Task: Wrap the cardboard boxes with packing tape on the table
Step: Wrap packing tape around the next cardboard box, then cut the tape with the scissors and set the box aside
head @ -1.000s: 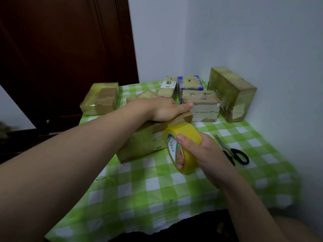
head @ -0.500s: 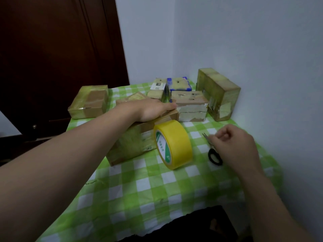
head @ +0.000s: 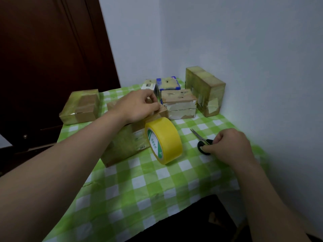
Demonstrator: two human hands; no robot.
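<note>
A taped cardboard box (head: 125, 145) lies in the middle of the green checked table (head: 139, 186). My left hand (head: 139, 107) rests on its top far corner, fingers curled and pinching the tape at the edge there. A yellow tape roll (head: 166, 139) stands on edge against the box's right end, its tape running up to that corner. To the right, my right hand (head: 230, 145) grips the black handles of the scissors (head: 201, 139), whose blades point away along the cloth.
Several wrapped boxes stand at the back: one at the left (head: 81, 106), a low one (head: 178, 105), a tall one by the wall (head: 205, 89), two small ones (head: 167, 83) behind. The wall (head: 262, 67) closes the right side. A dark door (head: 52, 58) is at the left.
My right hand let go of the tape roll, moved right and took hold of the scissors' handles. The roll now stands alone. My left hand's fingers curled onto the box corner.
</note>
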